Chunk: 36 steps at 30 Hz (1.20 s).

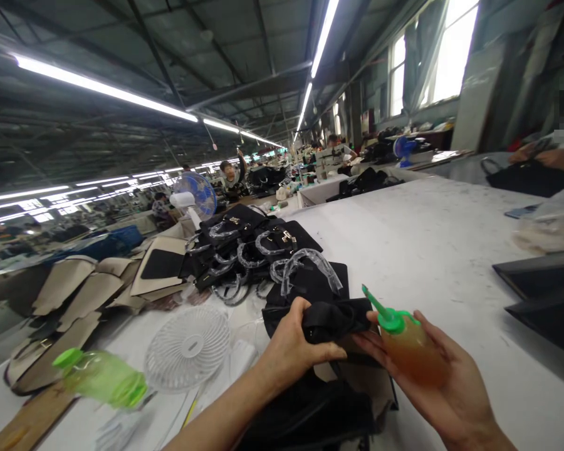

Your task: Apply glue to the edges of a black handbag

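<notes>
My left hand point(295, 343) is closed round a fold of black bag material point(334, 318) just in front of me. My right hand point(444, 376) grips a squeeze bottle point(411, 352) of amber liquid with a green nozzle cap; the nozzle points up and to the left, toward the black fold. More of the black bag point(310, 410) lies under my left forearm. A black handbag point(310, 282) with a plastic-wrapped handle stands just beyond my hands.
Several black handbags point(244, 247) with wrapped handles are piled at the centre. A small white fan point(187, 347) and a green bottle point(102, 377) lie at the left, beige bag panels point(75, 282) beyond. Dark trays point(545, 294) sit at right; other people work further off.
</notes>
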### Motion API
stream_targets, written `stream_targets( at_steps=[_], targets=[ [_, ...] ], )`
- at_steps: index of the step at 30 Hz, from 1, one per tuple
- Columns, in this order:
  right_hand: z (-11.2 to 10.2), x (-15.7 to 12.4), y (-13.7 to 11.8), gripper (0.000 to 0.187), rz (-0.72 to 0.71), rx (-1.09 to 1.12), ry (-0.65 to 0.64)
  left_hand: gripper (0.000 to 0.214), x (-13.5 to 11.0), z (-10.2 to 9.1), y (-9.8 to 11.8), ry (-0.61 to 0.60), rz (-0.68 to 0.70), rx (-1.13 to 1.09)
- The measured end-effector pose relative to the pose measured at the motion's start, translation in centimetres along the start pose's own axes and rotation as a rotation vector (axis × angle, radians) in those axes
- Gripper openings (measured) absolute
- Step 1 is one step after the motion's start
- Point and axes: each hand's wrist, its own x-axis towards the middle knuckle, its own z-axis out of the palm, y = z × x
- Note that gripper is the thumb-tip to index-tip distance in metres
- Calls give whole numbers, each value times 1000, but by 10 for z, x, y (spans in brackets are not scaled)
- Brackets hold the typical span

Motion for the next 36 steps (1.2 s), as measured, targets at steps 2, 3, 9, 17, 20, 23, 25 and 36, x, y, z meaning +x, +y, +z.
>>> stream_targets(
  at_steps=[2, 3, 9, 17, 20, 23, 25, 36],
  targets=[
    [-1, -2, 5, 18, -18, -35, -21, 61, -4, 2, 3, 42, -39, 82],
    [-1, -3, 7, 18, -21, -53, -34, 53, -6, 3, 4, 56, -42, 127],
    [-10, -2, 7, 23, 81, -57, -49, 14, -14, 8, 8, 7, 101, 93],
    [-30, -11, -1, 34, 267, -381, -314, 19, -22, 8, 7, 42, 55, -171],
    [-30, -13, 3, 33, 319, -416, -351, 18, -19, 14, 9, 23, 28, -253],
    [-31, -10, 7, 34, 367, -375, -355, 18, -18, 18, 12, -12, -12, -336],
    [-32, -6, 9, 35, 397, -328, -375, 20, -19, 20, 13, -45, -65, -413],
    [-18, -20, 15, 36, 326, -366, -360, 20, -18, 20, 0, -71, -75, -308]
  ],
)
